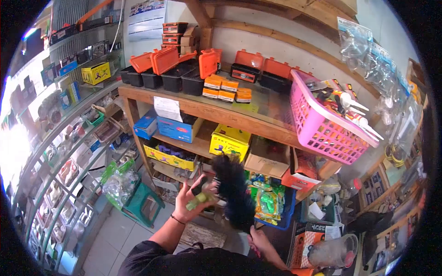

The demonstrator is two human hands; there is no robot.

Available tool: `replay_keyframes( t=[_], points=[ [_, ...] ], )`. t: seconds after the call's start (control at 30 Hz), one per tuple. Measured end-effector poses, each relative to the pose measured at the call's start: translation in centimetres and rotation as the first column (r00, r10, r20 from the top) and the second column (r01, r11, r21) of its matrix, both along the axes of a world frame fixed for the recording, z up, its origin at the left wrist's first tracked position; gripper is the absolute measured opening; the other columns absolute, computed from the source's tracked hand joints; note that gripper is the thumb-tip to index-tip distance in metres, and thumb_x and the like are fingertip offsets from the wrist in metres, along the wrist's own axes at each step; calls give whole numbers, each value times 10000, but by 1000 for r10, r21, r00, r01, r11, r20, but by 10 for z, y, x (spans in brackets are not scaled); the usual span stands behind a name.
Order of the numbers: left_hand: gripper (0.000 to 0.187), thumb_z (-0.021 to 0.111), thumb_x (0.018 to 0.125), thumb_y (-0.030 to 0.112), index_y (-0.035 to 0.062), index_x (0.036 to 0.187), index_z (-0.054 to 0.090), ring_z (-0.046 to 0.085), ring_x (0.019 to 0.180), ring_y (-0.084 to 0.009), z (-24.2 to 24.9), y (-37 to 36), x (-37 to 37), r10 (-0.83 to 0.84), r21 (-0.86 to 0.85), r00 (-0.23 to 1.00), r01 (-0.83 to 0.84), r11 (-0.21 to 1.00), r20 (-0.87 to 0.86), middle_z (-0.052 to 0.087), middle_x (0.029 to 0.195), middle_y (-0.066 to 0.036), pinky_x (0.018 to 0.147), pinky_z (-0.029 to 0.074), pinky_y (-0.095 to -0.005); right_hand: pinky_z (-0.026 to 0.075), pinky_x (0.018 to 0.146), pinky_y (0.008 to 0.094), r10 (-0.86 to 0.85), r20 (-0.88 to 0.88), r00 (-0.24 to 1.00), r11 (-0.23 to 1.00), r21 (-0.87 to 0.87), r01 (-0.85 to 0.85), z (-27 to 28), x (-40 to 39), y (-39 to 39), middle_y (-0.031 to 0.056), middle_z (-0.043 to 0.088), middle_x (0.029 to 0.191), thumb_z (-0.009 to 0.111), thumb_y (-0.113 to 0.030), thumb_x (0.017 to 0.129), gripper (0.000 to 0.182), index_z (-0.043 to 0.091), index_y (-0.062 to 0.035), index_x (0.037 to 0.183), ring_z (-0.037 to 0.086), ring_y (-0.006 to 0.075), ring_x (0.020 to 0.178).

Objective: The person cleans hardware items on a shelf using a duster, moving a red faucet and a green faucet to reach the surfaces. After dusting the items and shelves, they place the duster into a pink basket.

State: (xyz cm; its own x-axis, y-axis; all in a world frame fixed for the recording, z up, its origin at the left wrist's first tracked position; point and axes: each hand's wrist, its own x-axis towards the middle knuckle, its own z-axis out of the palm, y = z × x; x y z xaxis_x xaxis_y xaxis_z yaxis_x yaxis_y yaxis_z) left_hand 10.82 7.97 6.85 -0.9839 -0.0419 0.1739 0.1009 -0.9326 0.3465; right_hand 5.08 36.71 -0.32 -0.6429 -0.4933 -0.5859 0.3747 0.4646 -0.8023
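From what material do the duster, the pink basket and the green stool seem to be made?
Duster: feathers or synthetic fibre, I cannot tell which; its black surface looks fluffy and matt.
Basket: likely plastic, with regular openings through its smooth pink wall.
Stool: probably plastic too, smooth and evenly green.

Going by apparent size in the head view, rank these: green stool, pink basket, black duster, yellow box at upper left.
Largest to smallest, as they look:
1. Pink basket
2. Black duster, held near the camera, so it may look oversized
3. Green stool, partly covered
4. Yellow box
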Motion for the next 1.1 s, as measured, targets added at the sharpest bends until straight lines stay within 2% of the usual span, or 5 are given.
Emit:
replay_keyframes(
  t=[0.33,0.53,0.83,0.93,1.1],
  points=[
    [543,472,821,328,18,1249,349,258,1237,-323,-84,-24,99,-211,121,934,183,976,289,310,1321,-162,1006,194,-510,271,339,269,-274,345,898,777,-471,418,63,-35,-107,-25,323,405,472,-436,826,406,401,-129,571,343,114,332],
    [523,473,799,292,69,1257,353,249,1234,-356,-94,-47,118,-299,169,900,257,952,319,282,1327,-192,999,204,-522,392,400,327,-211,-823,527,972,-119,204,97,-205,-208,58,496,535,504,-224,754,198,460,-36,799,472,173,398],
    [606,488,745,165,168,1310,269,393,1120,-381,-111,-103,128,-108,7,956,111,994,271,338,1276,-216,887,339,-535,444,680,308,-426,-719,549,904,-353,240,103,-182,-244,168,533,921,594,-215,748,497,442,43,1144,563,214,776],
    [670,507,731,108,166,1333,220,402,1113,-393,-103,-110,119,-123,-127,940,171,977,317,354,1265,-206,877,359,-521,474,670,321,-212,-977,26,972,-208,113,116,-126,-215,193,509,1039,590,-227,774,429,476,-2,1121,588,225,802],
    [744,541,756,152,119,1360,107,429,1087,-330,-68,-105,74,-268,-425,913,385,819,309,367,1238,-217,836,410,-419,477,585,245,-187,-830,526,973,-229,-17,125,-46,-168,88,549,943,592,-144,775,253,538,-35,997,596,156,765]
  ],
)
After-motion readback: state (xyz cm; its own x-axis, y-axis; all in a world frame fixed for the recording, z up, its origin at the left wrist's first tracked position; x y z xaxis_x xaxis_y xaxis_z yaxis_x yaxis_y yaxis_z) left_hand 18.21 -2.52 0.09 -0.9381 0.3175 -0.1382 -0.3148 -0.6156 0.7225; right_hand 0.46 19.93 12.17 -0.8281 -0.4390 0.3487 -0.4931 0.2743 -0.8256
